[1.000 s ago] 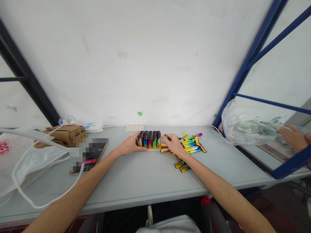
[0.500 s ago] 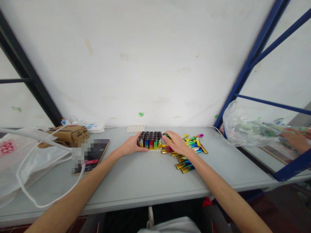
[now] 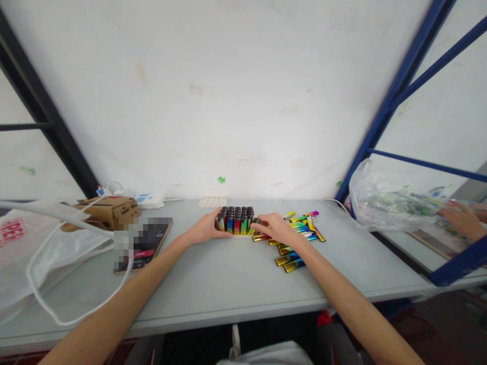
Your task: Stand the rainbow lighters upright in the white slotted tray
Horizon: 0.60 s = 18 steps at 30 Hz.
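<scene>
Your left hand (image 3: pixel 207 226) is clamped on the left end of a compact block of upright, rainbow-metallic lighters with black tops (image 3: pixel 236 223), thumb along the near lower edge, other fingers round the end. The block sits mid-desk, on a smooth grey desktop (image 3: pixel 213 284), its black tops in close rows.

Your right hand (image 3: pixel 281 228) is at the block's right end, fingertips closed on a single dark-topped lighter with a yellowish body (image 3: pixel 256 221), close beside the end row (whether it touches, you cannot tell from here). Under and beyond that hand: a loose scatter of slim, shiny gold-and-rainbow lighters (image 3: pixel 300 226), lying flat at mixed angles, some overlapping.

Behind the block, near the wall, a small off-white compartmented tray (image 3: pixel 213 202). To your left, a flat dark-screened device, partly pixelated (image 3: pixel 154 238), and a brown cardboard box (image 3: pixel 124 210). Far right, a co-worker's hand (image 3: pixel 462 220) at a crumpled clear plastic bag (image 3: pixel 375 197).
</scene>
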### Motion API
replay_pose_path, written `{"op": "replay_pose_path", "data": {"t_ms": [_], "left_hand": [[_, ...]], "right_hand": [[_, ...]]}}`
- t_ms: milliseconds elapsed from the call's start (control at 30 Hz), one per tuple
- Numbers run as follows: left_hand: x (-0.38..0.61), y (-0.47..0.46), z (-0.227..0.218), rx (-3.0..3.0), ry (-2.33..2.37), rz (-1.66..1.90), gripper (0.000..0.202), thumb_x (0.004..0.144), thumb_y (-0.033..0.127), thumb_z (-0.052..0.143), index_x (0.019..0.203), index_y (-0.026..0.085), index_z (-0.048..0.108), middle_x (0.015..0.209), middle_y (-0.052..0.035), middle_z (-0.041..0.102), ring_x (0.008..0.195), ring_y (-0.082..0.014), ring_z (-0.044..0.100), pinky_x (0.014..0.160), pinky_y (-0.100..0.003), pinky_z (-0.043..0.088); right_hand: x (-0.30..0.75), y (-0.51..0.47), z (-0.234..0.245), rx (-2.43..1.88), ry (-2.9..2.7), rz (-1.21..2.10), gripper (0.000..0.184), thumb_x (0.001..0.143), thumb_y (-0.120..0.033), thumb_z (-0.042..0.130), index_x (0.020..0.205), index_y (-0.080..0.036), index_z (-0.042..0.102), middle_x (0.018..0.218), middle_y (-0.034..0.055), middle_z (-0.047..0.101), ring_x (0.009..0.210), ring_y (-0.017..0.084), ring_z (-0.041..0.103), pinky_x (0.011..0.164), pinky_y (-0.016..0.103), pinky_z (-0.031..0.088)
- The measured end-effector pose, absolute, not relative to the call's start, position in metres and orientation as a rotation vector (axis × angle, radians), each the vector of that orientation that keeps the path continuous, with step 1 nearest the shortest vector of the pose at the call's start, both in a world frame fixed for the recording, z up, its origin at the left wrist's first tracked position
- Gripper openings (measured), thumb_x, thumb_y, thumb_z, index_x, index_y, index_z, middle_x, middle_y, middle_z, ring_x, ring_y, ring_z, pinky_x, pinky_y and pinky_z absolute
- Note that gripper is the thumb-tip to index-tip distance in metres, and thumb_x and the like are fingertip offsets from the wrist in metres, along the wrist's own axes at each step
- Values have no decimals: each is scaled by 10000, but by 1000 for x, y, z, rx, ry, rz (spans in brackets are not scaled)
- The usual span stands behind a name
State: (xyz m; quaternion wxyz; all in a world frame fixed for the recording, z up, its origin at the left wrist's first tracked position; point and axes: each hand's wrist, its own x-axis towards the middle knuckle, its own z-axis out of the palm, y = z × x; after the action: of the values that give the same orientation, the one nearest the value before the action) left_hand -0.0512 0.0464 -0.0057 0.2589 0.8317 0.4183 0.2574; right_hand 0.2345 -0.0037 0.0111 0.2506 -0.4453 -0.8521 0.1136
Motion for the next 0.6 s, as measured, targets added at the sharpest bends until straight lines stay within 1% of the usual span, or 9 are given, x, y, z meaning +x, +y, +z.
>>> {"op": "replay_pose_path", "data": {"t_ms": [67,133,200,267,333,400,433,500,600], "left_hand": [[-52,47,-7,2261,1118,707,878,628,597,843,1328,198,495,1197,-73,700,1049,-309,666,866,-384,543],[-52,47,-7,2270,1107,710,867,636,603,838,1326,207,495,1180,-64,703,1022,-299,671,844,-375,543],[-52,46,-7,2285,1124,709,853,640,612,832,1314,207,502,1152,-59,708,988,-291,674,810,-362,540],[-52,45,-7,2305,1159,712,845,637,623,828,1298,200,514,1126,-58,712,953,-282,675,777,-348,533],[-51,45,-8,2323,1197,713,861,631,634,826,1300,191,514,1098,-60,715,900,-268,675,744,-336,525],[-49,47,-11,2328,1230,714,891,638,646,815,1331,186,494,1066,-57,717,830,-250,674,713,-329,520],[-48,48,-13,2323,1251,713,907,645,650,808,1352,185,478,1046,-54,719,797,-243,674,697,-329,520],[-45,53,-15,2308,1308,736,921,669,641,793,1386,178,449,1044,-65,721,792,-252,684,699,-340,528],[-38,65,-17,2316,1355,822,897,687,585,795,1393,159,445,1198,-120,694,1000,-310,688,839,-390,543]], "right_hand": [[231,-4,10,-1179,-2384,380,366,1023,-480,501,899,-181,670,788,43,733,666,161,640,630,239,403],[227,-5,9,-1239,-2422,274,360,1016,-490,513,942,-183,687,818,65,746,698,181,664,649,247,417],[222,-5,8,-1359,-2455,63,398,978,-533,562,880,-176,707,806,95,739,711,206,667,658,264,416],[222,-5,8,-1409,-2495,-29,452,939,-583,594,784,-175,712,760,100,725,696,214,658,647,273,408],[227,-3,10,-1351,-2510,44,484,945,-604,567,750,-184,706,715,71,708,657,191,636,632,271,404],[238,-1,12,-1287,-2430,107,487,987,-586,502,794,-189,707,723,48,701,655,173,620,652,272,424],[245,1,12,-1263,-2373,100,474,1005,-567,479,841,-188,711,769,51,709,698,175,628,695,281,446],[260,6,10,-1214,-2290,56,423,1011,-534,486,991,-180,717,946,88,726,892,207,652,850,327,478],[277,14,0,-1143,-2345,85,434,982,-513,556,1244,-187,670,1267,147,663,1210,262,577,1058,408,422]]}}
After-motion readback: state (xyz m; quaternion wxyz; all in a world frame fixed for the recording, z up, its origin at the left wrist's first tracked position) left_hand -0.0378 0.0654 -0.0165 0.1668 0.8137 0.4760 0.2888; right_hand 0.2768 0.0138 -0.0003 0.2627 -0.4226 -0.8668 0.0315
